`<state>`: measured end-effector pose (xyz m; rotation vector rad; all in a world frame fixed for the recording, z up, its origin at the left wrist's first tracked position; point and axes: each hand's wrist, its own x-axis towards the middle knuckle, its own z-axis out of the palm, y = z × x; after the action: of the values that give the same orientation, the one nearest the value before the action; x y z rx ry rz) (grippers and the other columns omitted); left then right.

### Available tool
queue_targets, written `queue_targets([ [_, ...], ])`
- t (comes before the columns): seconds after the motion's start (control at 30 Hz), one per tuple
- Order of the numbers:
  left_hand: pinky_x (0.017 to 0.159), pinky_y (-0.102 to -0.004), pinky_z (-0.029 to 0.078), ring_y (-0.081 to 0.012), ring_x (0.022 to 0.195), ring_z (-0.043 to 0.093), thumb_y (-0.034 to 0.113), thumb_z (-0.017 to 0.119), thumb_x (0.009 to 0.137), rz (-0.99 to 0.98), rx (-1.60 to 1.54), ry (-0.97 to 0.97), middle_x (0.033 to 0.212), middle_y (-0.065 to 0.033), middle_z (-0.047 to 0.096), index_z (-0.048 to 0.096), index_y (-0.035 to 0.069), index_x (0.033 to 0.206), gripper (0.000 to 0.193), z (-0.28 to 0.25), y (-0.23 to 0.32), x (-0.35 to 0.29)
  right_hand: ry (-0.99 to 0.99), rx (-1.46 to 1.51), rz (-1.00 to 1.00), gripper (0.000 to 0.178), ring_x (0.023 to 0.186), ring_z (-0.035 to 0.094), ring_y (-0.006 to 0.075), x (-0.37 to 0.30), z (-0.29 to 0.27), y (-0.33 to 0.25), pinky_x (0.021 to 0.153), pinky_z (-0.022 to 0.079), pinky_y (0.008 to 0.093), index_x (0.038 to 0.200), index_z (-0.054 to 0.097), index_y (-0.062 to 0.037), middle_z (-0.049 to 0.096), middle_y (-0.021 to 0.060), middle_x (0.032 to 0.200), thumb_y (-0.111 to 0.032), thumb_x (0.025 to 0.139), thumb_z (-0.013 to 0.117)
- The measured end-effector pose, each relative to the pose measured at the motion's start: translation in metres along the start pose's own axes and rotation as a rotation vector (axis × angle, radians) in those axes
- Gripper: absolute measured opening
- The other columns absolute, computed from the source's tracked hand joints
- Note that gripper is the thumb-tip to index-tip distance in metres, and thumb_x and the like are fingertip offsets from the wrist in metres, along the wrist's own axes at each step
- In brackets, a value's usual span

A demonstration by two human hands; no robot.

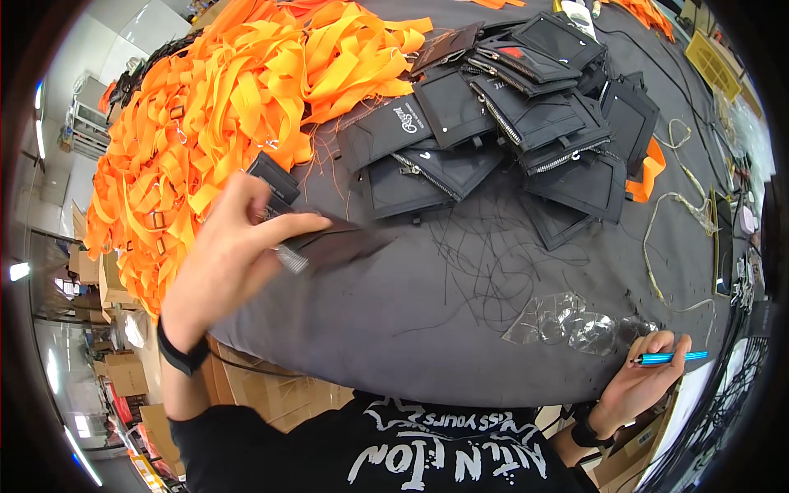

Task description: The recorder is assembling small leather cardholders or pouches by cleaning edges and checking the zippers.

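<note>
My left hand [220,255] pinches a black zip card holder [349,245] between thumb and fingers, over the near left of the table. Motion smears the holder, though a strip of zipper shows below my thumb. Just behind that hand is another black holder [275,177], partly hidden by my fingers. At the right table edge my right hand [641,384] is closed around a slim, bright blue pen-shaped tool [670,358], whose exact kind I cannot make out. A pile of black card holders [526,123] lies at the far middle and right, several with zippers showing.
Orange lanyards [238,99] with small metal hooks are heaped at the left. Loose black threads [493,267] and a crumpled clear plastic piece [563,322] lie on the dark grey tablecloth [362,329]. A pale cord [653,238] runs along the right side.
</note>
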<state>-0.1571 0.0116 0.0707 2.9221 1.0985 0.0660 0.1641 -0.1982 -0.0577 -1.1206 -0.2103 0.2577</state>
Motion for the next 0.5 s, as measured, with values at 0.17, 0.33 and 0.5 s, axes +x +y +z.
queue_targets([
  [0.17, 0.091, -0.0362, 0.035, -0.0285, 0.095, 0.041, -0.013, 0.052, 0.058, -0.024, 0.219, -0.041, 0.095, -0.0107, 0.037, 0.072, 0.019, 0.09, 0.05, 0.007, -0.09, -0.029, -0.001, 0.02, 0.023, 0.018, 0.047, 0.031, 0.0077, 0.002, 0.002, -0.003, 0.039, 0.025, 0.0214, 0.096, 0.039, -0.0107, 0.04, 0.0024, 0.063, -0.029, 0.096, 0.04],
  [0.33, 0.09, -0.036, 0.035, -0.0289, 0.097, 0.043, -0.01, 0.052, 0.063, -0.156, 0.056, -0.076, 0.094, -0.0118, 0.038, 0.07, 0.014, 0.084, 0.036, 0.009, -0.092, -0.005, -0.015, 0.031, 0.014, 0.019, 0.045, 0.033, 0.008, 0.005, -0.001, -0.003, 0.039, 0.025, 0.0216, 0.095, 0.039, -0.011, 0.041, 0.0035, 0.061, -0.03, 0.097, 0.04],
  [0.5, 0.087, -0.0315, 0.039, -0.027, 0.099, 0.046, 0.018, 0.06, 0.085, -0.284, -0.414, 0.02, 0.102, -0.0125, 0.043, 0.059, 0.007, 0.106, 0.024, 0.036, -0.042, 0.07, 0.008, 0.001, -0.002, 0.018, 0.045, 0.033, 0.008, 0.006, 0.003, 0.0, 0.039, 0.026, 0.0219, 0.096, 0.038, -0.0116, 0.042, 0.0036, 0.062, -0.03, 0.097, 0.039],
])
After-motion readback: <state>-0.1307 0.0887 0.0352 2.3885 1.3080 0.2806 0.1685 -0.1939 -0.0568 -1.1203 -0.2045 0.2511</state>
